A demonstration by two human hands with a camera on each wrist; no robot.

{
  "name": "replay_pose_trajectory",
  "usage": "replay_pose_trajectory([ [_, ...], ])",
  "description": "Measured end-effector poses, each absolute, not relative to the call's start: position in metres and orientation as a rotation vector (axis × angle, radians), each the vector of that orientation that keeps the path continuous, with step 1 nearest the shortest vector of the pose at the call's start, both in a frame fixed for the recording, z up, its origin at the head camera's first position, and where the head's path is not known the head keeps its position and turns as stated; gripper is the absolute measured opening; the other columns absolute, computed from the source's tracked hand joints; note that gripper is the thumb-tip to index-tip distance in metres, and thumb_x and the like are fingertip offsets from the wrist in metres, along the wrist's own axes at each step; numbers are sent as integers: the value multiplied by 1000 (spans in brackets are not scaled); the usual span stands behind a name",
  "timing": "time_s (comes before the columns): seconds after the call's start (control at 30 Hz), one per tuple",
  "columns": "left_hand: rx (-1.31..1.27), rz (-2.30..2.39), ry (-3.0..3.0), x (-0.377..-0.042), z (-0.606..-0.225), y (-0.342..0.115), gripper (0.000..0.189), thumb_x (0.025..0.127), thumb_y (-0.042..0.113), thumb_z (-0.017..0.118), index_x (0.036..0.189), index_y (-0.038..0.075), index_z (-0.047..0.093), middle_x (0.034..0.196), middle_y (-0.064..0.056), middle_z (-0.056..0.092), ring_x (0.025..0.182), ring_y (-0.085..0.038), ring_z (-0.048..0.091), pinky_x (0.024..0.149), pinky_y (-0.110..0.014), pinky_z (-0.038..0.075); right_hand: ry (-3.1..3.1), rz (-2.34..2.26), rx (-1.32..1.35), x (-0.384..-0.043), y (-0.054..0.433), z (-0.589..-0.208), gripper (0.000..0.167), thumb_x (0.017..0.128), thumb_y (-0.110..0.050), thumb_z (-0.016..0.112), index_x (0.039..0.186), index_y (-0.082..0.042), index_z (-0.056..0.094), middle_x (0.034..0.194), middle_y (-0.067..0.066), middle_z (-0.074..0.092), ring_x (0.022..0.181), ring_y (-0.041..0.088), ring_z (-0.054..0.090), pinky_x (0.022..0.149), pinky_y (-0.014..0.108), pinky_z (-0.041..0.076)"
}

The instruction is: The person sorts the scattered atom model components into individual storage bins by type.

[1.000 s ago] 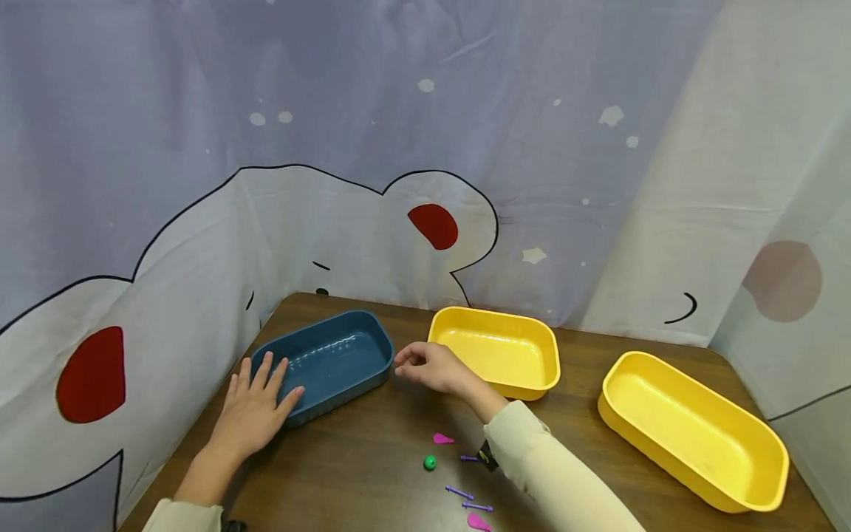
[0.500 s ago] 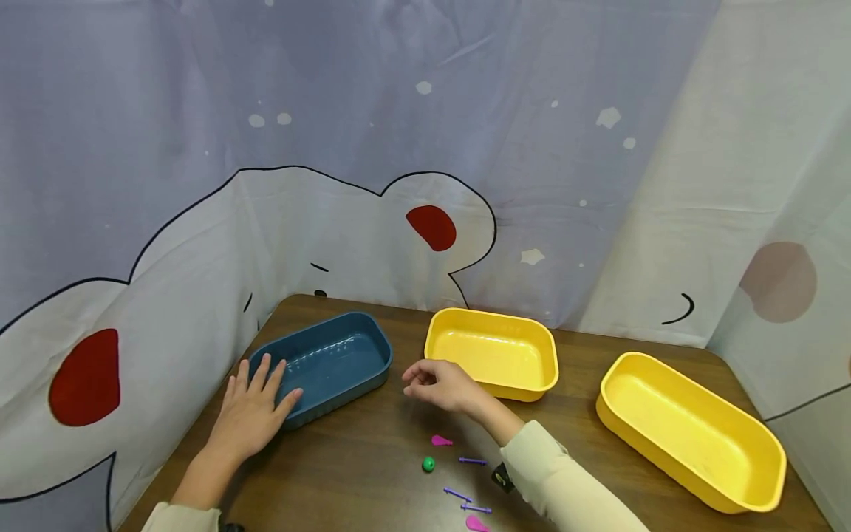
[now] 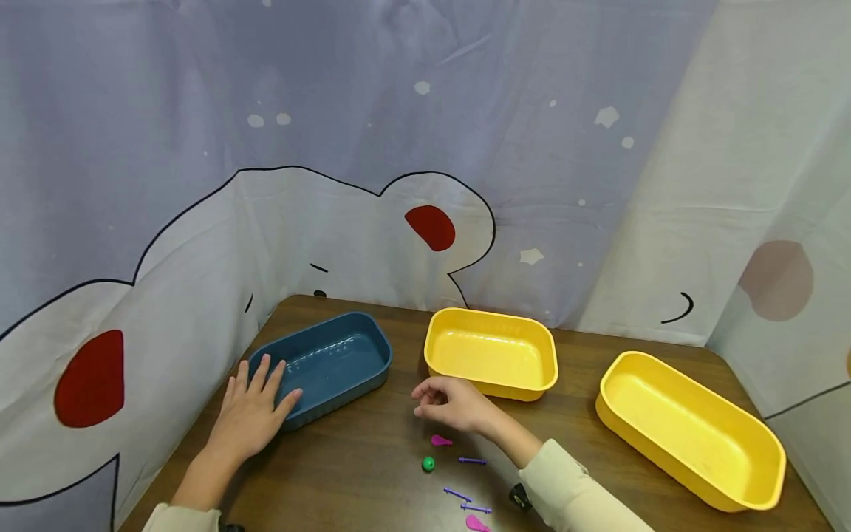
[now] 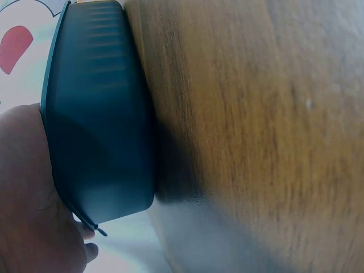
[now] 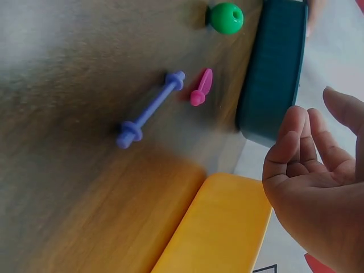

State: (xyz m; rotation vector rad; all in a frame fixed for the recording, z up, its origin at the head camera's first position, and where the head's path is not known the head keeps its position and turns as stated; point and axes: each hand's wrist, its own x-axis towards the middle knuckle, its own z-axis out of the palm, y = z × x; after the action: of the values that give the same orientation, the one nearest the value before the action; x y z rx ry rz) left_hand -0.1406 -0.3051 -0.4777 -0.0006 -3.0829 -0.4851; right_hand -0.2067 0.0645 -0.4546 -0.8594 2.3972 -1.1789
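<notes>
My left hand (image 3: 247, 414) rests with spread fingers on the near left rim of a dark blue rectangular tray (image 3: 339, 362). In the left wrist view the tray's ribbed outer wall (image 4: 102, 114) stands on the wood beside the hand (image 4: 34, 193). My right hand (image 3: 452, 404) hovers over the table in front of the middle yellow tray (image 3: 499, 386), fingers loosely bent and thumb apart in the right wrist view, with nothing visible between them. Below it lie a small pink club-shaped piece (image 3: 441, 440), a green bead (image 3: 428, 464) and a purple rod with flanged ends (image 5: 152, 108).
Two more purple rods, one of them the lower rod (image 3: 476, 508), and a second pink piece (image 3: 476, 523) lie near the table's front. A longer yellow tray (image 3: 691, 436) stands at the right. A printed curtain (image 3: 372, 244) hangs behind the wooden table (image 3: 346, 473).
My right hand has drawn back from beside the blue tray, toward me and to the right, uncovering a purple rod. The left hand has stayed on the tray's rim.
</notes>
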Motion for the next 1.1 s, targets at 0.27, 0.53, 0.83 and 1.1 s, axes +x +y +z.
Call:
replay_pose_trajectory([
  [0.27, -8, -492, -3074, -140, -476, -304, 80, 104, 57, 43, 158, 0, 28, 163, -33, 13, 148, -56, -10, 116, -73, 2, 2370, -1166, -895, -195, 71, -457, 25, 94, -21, 74, 112, -5, 71, 89, -7, 66, 78, 8, 58, 71, 21, 49],
  [0.53, -13, -495, -3068, -140, -478, -305, 80, 104, 57, 42, 158, 0, 28, 163, -33, 12, 148, -56, -11, 116, -73, 1, 2352, -1150, -930, -184, 77, -466, 24, 92, -20, 75, 110, -5, 71, 87, -8, 67, 75, 3, 59, 69, 19, 49],
  [0.83, -5, -480, -3077, -140, -478, -305, 80, 104, 58, 42, 158, 0, 28, 163, -33, 12, 148, -56, -10, 115, -74, 2, 2351, -1140, -979, -176, 86, -473, 21, 91, -18, 77, 107, -5, 72, 85, -11, 66, 75, -2, 56, 71, 19, 49],
  [1.1, -13, -483, -3087, -141, -479, -306, 80, 104, 57, 42, 158, 0, 28, 163, -33, 12, 148, -57, -11, 115, -74, 3, 2347, -1121, -984, -171, 91, -478, 20, 89, -19, 79, 105, -9, 72, 84, -14, 64, 76, -4, 55, 72, 18, 49],
])
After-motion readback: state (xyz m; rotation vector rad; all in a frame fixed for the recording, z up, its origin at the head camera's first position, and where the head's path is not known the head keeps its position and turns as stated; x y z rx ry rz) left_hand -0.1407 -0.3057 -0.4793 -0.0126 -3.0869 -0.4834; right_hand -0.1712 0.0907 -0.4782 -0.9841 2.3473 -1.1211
